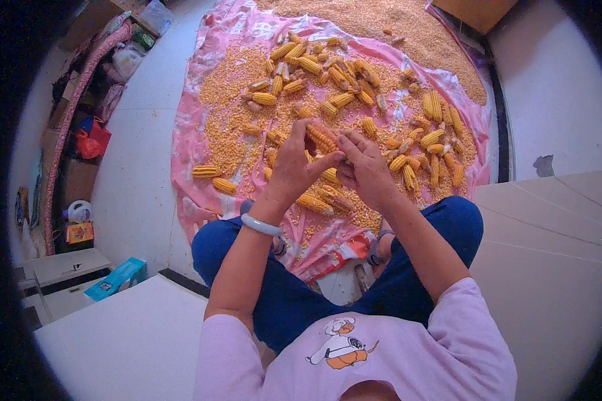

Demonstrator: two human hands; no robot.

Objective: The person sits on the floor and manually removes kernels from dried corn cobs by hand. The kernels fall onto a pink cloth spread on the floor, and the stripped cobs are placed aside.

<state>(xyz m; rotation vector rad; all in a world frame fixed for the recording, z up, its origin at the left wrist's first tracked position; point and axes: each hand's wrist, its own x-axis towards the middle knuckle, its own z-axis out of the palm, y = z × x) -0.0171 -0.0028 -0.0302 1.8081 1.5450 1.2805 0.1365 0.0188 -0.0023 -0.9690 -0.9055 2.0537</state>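
Observation:
Between my two hands is an ear of dried corn (322,139), orange-yellow and tilted, with some rows of kernels gone. My left hand (301,158) grips it from the left, thumb reaching across its lower end. The fingers of my right hand (363,163) close around that lower right end, partly hiding it. Below the hands lie more corn ears (315,204) on a pink cloth (193,150). Loose yellow kernels (226,110) are strewn over the cloth on both sides. Beyond my hands sits a heap of ears and partly stripped cobs (338,75).
A wide bed of loose kernels (406,30) spreads at the back. More ears (434,138) lie to the right. White cabinets or boards (547,225) flank me. At left, past the tiled floor (135,150), are a rolled pink sheet (75,115), bags and a white jug (79,211).

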